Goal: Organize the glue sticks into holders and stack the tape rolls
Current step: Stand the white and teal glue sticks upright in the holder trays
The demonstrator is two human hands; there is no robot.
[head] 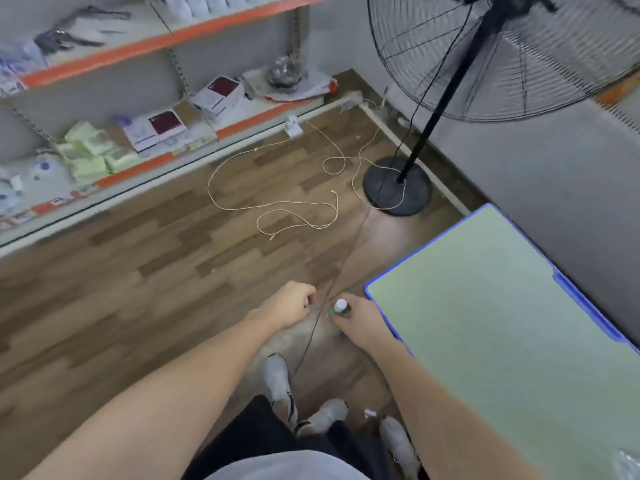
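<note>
Two hands reach down beside the table (502,341): the left hand (291,308) and the right hand (360,322). One glue stick (340,305) with a white cap shows just left of the table's near corner. One standing fan (450,98) rises beyond the table. Two orange-edged shelves (173,36) run far left of the table. One pale cord (277,202) lies looped on the floor between the shelves and the table.

Dim, even indoor light; motion blur on shelves (104,64); wide-angle bending at edges

The left hand (294,306) hides whatever its curled fingers hold; shelf goods (86,147) blur.
</note>
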